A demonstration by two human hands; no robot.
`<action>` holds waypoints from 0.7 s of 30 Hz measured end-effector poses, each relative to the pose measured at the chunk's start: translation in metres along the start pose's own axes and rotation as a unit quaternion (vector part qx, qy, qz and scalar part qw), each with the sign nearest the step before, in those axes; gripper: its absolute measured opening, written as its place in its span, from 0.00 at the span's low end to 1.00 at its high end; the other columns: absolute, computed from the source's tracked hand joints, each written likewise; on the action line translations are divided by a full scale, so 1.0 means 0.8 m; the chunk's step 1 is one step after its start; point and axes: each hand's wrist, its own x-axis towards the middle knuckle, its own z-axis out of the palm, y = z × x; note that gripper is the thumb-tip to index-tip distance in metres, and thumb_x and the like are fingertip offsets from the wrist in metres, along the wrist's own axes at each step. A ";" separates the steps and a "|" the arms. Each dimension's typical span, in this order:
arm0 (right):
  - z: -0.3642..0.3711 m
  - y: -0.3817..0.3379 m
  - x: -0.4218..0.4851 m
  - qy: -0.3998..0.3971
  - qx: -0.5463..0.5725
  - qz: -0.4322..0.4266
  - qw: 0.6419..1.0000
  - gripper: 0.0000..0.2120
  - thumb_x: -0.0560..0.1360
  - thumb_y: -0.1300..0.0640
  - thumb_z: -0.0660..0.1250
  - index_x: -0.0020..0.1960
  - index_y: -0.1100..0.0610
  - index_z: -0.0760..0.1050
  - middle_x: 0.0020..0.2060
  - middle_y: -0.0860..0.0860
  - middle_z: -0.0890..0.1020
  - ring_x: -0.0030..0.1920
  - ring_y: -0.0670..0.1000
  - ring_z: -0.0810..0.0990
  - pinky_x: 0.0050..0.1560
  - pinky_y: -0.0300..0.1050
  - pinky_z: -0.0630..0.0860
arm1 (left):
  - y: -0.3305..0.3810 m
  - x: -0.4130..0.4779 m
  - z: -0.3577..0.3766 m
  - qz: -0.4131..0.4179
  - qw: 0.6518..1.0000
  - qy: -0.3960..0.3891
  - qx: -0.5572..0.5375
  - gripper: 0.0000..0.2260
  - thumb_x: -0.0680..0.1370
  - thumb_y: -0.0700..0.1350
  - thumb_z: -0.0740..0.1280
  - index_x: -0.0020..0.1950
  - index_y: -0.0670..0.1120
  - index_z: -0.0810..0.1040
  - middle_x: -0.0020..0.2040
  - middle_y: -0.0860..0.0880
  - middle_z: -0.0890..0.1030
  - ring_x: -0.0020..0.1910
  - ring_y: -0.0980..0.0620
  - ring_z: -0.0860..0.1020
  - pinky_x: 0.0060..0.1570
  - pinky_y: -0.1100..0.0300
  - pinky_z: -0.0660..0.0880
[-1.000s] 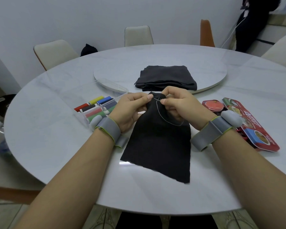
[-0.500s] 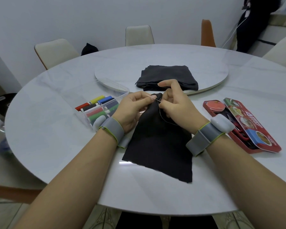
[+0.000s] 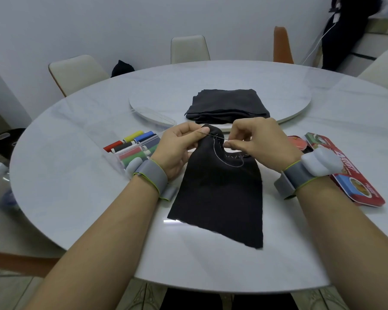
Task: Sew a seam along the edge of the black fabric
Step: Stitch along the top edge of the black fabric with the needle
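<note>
Round white table [image 3: 76,186] with sewing things.
A turntable [image 3: 289,101] sits at its middle; nearer lie a thread box [image 3: 132,148] at left, black fabric [image 3: 220,198] centre, a red tin [image 3: 356,182] right.

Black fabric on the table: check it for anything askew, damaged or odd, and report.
The black fabric has a near edge that runs on a slant, closer to the person at the right corner, and slightly ragged. Near its top edge, pale thread lies in a slack loop below the stitches. Nothing looks spilled.
</note>
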 end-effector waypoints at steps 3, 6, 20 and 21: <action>-0.002 0.002 0.001 0.002 -0.022 -0.001 1.000 0.09 0.72 0.50 0.76 0.36 0.51 0.80 0.31 0.41 0.80 0.31 0.43 0.75 0.37 0.46 0.75 | 0.000 0.000 0.000 0.000 1.000 -0.001 0.003 0.05 0.77 0.38 0.70 0.41 0.44 0.81 0.34 0.50 0.79 0.33 0.55 0.73 0.31 0.65 0.73; 0.002 -0.002 0.001 0.002 -0.031 -0.022 0.999 0.09 0.72 0.52 0.75 0.36 0.52 0.79 0.31 0.41 0.78 0.31 0.42 0.74 0.37 0.44 0.70 | -0.002 0.000 0.002 -0.002 1.000 -0.013 0.012 0.05 0.77 0.37 0.69 0.41 0.42 0.79 0.33 0.50 0.79 0.31 0.56 0.74 0.31 0.66 0.73; 0.020 -0.023 -0.002 0.090 -0.026 -0.098 0.991 0.10 0.74 0.51 0.69 0.52 0.52 0.75 0.46 0.47 0.74 0.47 0.48 0.72 0.48 0.44 0.73 | -0.006 0.001 0.003 -0.005 0.997 -0.015 0.077 0.06 0.76 0.35 0.70 0.41 0.43 0.79 0.36 0.45 0.79 0.32 0.54 0.73 0.33 0.64 0.72; 0.022 -0.026 -0.003 0.090 -0.014 -0.108 0.990 0.09 0.75 0.51 0.69 0.53 0.52 0.76 0.47 0.48 0.74 0.48 0.48 0.72 0.50 0.43 0.73 | -0.007 0.002 0.002 -0.002 0.997 -0.015 0.076 0.06 0.76 0.34 0.70 0.41 0.43 0.80 0.36 0.44 0.79 0.32 0.54 0.74 0.32 0.65 0.73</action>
